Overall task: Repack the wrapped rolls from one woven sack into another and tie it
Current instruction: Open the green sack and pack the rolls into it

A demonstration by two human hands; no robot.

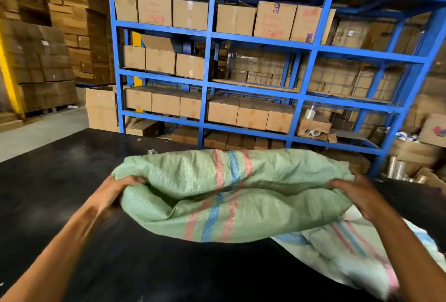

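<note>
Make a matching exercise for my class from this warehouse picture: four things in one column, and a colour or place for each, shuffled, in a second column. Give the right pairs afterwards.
Column one
1. green woven sack
2. white woven sack
3. shelving rack
4. table

Column two
A. painted blue, loaded with cardboard boxes
B. black surface under both sacks
C. gripped at its two ends by the left hand and the right hand
D. lying at the lower right, partly beneath the other sack

Pairs: 1-C, 2-D, 3-A, 4-B
</note>
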